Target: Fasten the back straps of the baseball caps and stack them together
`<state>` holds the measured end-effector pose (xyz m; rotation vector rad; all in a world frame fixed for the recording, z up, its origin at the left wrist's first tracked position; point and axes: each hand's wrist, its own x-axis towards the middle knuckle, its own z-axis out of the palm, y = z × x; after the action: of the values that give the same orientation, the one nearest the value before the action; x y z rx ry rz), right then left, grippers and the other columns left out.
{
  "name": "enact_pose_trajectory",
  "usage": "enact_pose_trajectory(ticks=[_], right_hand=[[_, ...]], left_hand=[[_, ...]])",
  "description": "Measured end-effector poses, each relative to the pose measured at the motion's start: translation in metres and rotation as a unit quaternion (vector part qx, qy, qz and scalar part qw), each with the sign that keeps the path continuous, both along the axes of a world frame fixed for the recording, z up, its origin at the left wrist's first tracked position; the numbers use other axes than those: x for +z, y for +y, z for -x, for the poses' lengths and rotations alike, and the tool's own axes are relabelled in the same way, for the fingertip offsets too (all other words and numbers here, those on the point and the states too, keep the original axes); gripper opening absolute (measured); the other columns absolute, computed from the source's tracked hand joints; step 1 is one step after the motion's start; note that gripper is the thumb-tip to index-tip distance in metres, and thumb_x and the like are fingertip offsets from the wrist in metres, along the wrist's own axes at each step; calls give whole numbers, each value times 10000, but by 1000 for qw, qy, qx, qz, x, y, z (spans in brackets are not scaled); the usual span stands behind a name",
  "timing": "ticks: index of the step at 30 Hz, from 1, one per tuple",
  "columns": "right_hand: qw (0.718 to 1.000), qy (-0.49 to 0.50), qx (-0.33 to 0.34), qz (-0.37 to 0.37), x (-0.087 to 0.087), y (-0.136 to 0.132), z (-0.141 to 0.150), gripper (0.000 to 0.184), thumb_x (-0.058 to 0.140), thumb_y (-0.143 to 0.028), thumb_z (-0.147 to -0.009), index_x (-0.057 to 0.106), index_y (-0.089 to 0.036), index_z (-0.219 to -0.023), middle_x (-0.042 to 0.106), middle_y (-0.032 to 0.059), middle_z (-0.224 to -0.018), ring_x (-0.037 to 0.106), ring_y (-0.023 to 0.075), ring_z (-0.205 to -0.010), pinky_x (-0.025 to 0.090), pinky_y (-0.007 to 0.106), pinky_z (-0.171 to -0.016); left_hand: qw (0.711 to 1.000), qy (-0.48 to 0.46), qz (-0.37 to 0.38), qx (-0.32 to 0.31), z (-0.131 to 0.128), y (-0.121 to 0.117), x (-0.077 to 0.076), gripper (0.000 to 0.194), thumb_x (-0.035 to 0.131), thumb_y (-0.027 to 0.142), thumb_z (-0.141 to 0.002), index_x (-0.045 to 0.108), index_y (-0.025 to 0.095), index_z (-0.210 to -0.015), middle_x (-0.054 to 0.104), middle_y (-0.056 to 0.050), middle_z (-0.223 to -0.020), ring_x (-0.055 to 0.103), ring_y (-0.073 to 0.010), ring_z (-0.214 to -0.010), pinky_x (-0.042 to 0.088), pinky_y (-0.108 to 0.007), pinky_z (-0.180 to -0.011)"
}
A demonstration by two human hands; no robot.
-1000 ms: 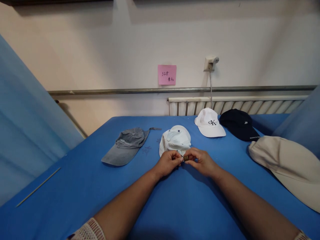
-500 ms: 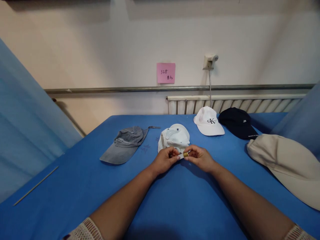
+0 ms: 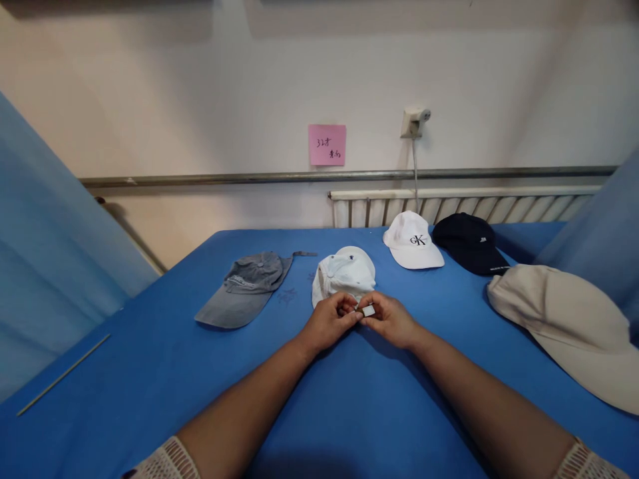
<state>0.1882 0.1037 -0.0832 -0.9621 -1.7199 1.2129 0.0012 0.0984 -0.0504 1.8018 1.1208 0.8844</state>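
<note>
A white cap [image 3: 344, 274] lies in the middle of the blue-covered table, its brim pointing away from me and its back strap toward me. At its near edge, my left hand [image 3: 327, 322] pinches the strap beside a small brass-coloured buckle [image 3: 360, 311], which its fingers partly cover. My right hand [image 3: 393, 321] is closed around the white strap [image 3: 368, 310] just right of the buckle, fingertips almost meeting those of the left. The fingers hide how the strap sits in the buckle.
A grey cap [image 3: 244, 289] lies to the left, with a thin stick [image 3: 64, 374] farther left. Rightward are a white cap with black letters [image 3: 412, 241], a dark navy cap [image 3: 469, 243] and a large beige cap [image 3: 564, 326]. Blue curtains [image 3: 44, 253] hang at both sides.
The brass-coloured buckle has shifted from the right fingertips toward the left ones. A white strap piece now shows on its right instead of its left. The view has turned slightly.
</note>
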Motion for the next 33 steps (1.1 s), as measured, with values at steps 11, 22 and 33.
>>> enact_pose_trajectory(ticks=[11,22,33], right_hand=[[978,117,-127,114,11,16,-17,295,660,-448,-721,564,-181,-801,634,-1,-644,565,117,-529,439,236,-501],[993,50,-30,103,7,4,5,337,661,-500,-737,537,-188,-709,550,-54,-511,520,93,-457,398,216,-469],[983,59,-82,153,13,10,-2,210,555,-353,-718,514,-192,-590,550,-34,-475,491,88,-396,371,206,-418]], left_hand=[[995,-72,69,8,5,14,-5,241,696,337,-713,639,143,-844,640,-13,-789,559,-129,-702,430,-254,-689],[998,37,-14,-44,4,6,8,217,660,323,-770,674,171,-923,663,-36,-896,586,-178,-850,449,-292,-798],[960,203,-194,12,-3,-5,11,111,603,277,-829,653,216,-907,591,-31,-908,557,-172,-844,426,-272,-750]])
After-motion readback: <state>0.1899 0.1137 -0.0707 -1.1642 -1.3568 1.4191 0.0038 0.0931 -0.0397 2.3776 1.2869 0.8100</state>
